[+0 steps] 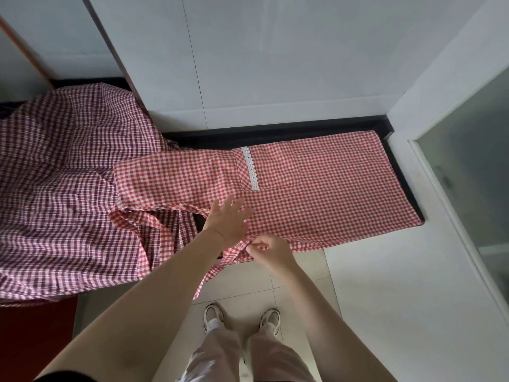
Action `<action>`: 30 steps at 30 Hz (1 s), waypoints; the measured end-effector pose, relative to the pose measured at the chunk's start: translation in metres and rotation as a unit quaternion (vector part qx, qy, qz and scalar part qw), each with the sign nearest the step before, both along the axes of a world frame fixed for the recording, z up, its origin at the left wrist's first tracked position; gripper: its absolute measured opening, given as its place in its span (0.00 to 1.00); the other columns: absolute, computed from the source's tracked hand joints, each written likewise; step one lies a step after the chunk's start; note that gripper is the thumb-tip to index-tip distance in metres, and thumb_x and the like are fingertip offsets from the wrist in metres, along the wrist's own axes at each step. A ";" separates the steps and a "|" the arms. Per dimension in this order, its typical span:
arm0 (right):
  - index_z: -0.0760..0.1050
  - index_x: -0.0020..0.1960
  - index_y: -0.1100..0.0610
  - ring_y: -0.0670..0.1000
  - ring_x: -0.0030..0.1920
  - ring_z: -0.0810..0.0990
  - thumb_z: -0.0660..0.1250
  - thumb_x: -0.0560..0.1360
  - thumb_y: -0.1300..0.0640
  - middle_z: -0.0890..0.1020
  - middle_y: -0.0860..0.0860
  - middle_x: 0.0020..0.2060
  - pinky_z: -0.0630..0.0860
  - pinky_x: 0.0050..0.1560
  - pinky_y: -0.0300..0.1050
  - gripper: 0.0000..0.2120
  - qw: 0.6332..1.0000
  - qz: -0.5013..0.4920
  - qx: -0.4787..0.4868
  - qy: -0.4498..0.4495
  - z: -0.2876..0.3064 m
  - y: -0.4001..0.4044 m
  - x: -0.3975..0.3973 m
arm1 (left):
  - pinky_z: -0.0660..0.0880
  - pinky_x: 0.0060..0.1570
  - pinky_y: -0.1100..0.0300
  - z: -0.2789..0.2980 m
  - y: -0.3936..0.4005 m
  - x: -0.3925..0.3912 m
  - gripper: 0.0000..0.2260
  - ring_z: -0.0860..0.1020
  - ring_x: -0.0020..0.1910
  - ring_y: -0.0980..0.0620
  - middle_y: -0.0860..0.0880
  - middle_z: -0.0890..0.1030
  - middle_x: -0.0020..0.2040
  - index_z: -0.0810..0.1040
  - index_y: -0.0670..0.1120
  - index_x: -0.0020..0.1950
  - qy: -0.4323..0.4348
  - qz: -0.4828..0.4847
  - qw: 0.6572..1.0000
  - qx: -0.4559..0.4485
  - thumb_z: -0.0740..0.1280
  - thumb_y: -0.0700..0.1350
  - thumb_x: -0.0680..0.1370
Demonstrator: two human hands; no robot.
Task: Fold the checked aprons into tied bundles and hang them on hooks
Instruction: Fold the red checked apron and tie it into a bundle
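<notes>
A red-and-white checked apron (316, 194) lies spread flat on a dark countertop (275, 132), its white lace-trimmed pocket toward the wall. My left hand (227, 219) rests flat with fingers spread on the apron's near left part. Just in front, my right hand (271, 249) pinches the apron's near edge where a checked strap (208, 274) hangs off the counter. A darker maroon checked apron (63, 188) lies crumpled to the left, partly under the red one's bib. No hooks are in view.
White tiled wall (275, 64) rises behind the counter. A white cabinet face and a glass door (468, 175) stand at the right. Pale floor tiles and my two sneakers (242, 318) are below. A red surface (33, 340) lies at the lower left.
</notes>
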State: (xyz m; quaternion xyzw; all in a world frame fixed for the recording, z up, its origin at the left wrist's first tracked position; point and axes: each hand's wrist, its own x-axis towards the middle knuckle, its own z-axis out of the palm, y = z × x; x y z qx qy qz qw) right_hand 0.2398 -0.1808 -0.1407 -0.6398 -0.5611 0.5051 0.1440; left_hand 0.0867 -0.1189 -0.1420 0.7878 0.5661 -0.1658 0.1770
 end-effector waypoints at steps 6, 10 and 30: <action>0.79 0.43 0.58 0.40 0.30 0.74 0.68 0.76 0.55 0.83 0.51 0.35 0.67 0.32 0.35 0.07 0.999 0.031 0.003 -0.042 -0.003 -0.005 0.006 | 0.49 0.75 0.34 -0.013 0.009 -0.002 0.26 0.43 0.80 0.43 0.52 0.46 0.82 0.54 0.61 0.79 -0.009 0.042 0.996 -0.077 0.57 0.59 0.82; 0.71 0.31 0.58 0.44 0.28 0.66 0.71 0.73 0.60 0.72 0.48 0.26 0.63 0.32 0.38 0.14 0.997 0.065 0.039 -0.030 -0.008 -0.006 0.006 | 0.52 0.75 0.35 -0.011 0.003 -0.007 0.32 0.43 0.79 0.36 0.45 0.43 0.82 0.50 0.59 0.80 -0.023 0.119 0.992 -0.029 0.61 0.62 0.80; 0.81 0.53 0.59 0.46 0.32 0.77 0.68 0.78 0.57 0.84 0.50 0.41 0.74 0.34 0.37 0.07 0.817 0.368 -0.380 -0.231 0.007 0.001 0.017 | 0.47 0.75 0.36 -0.010 0.009 -0.019 0.50 0.43 0.79 0.36 0.41 0.41 0.81 0.37 0.58 0.80 -0.012 0.159 0.982 -0.105 0.63 0.74 0.70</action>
